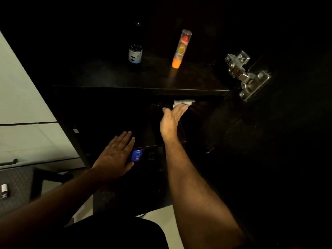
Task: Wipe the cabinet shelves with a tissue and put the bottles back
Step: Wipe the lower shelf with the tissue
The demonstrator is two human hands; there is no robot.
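The tissue [183,102] is a crumpled white wad deep on the middle shelf [158,139], just under the front edge of the upper shelf [140,88], toward the right side of the cabinet. The right hand [171,121] presses on it with fingers stretched forward and held together, flat on the wad rather than pinched around it. The left hand [115,155] is open and empty, fingers spread, palm down near the front edge of the middle shelf. A blue bottle [137,155] shows just beside it, on the level below. On the upper shelf a dark bottle [135,53] and an orange tube [181,49] stand upright, well apart from the wiping.

To wipe well, I would keep the palm flat on the tissue, draw it in straight overlapping passes from the back toward the front edge, and work into the right rear corner, which is too dark to judge
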